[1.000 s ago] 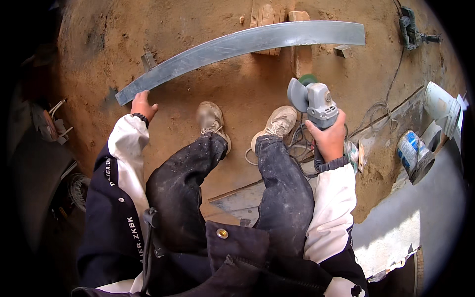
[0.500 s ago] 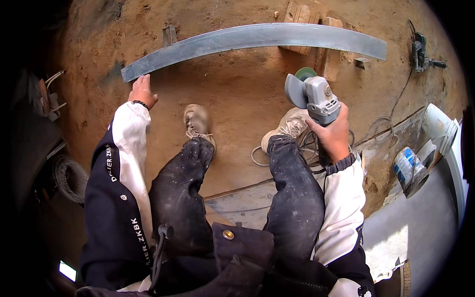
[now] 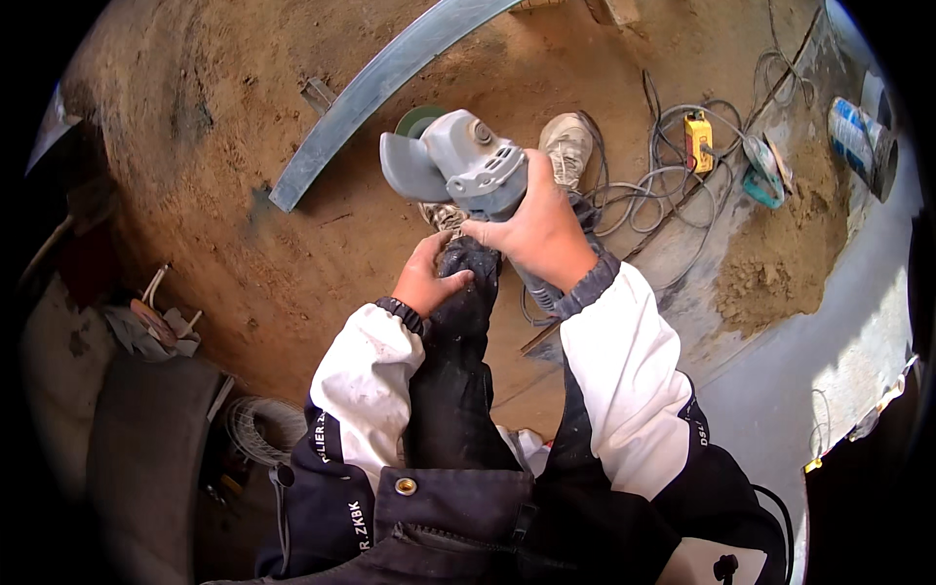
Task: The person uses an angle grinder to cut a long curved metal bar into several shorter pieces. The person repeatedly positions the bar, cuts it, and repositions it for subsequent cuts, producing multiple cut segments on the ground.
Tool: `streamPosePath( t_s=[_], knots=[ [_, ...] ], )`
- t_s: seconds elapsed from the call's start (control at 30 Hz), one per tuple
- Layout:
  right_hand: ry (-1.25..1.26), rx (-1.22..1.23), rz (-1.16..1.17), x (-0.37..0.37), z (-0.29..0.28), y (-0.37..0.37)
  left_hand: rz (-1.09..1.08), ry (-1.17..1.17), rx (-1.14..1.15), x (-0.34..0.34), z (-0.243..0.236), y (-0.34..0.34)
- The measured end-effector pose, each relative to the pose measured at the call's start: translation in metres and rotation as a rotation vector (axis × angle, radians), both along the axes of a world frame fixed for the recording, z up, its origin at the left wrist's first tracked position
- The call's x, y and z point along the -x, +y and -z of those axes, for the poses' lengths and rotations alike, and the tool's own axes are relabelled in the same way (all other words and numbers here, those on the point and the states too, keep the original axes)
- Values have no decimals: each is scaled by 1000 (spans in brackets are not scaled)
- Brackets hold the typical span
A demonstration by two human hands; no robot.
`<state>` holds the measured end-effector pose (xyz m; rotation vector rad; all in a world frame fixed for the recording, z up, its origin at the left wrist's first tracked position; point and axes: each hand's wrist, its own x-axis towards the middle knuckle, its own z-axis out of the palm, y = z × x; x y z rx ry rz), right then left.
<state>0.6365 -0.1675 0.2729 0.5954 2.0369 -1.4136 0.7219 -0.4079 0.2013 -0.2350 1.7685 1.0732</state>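
A grey angle grinder (image 3: 466,168) with a green disc (image 3: 421,120) and a curved guard is held up in front of me. My right hand (image 3: 548,226) is wrapped round its body. My left hand (image 3: 429,279) holds nothing, its thumb and fingers apart, close below the grinder's head. Beyond the grinder, a long galvanized metal channel (image 3: 375,96) runs from the ground at left up past the upper edge, appearing curved. A short metal piece (image 3: 319,96) lies against its far side.
Grey cable (image 3: 673,185) lies in loops by my right shoe, around a yellow electrical box (image 3: 698,142). Further right are a teal-edged tool (image 3: 764,177), a sand heap (image 3: 780,258) and a blue-and-white bucket (image 3: 858,141). Coiled wire (image 3: 263,429) lies at lower left.
My right hand has brought the grinder left, in front of my body. My left hand has left the channel's end and moved right, near the grinder. My view has turned rightward.
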Motion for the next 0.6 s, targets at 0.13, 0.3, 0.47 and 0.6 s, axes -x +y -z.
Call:
streamPosePath(
  t_s=[0.13,0.3,0.47,0.6],
  knots=[
    [-60,87,176,-47,40,-14,415,-84,433,-32,35,-72],
    [-248,138,284,-63,79,-14,133,-323,139,-34,-4,-30],
    [-233,313,324,-58,92,-3,-152,-466,-211,17,-31,59],
    [-143,429,451,-34,94,5,-443,-567,-232,21,-36,110]
  ],
)
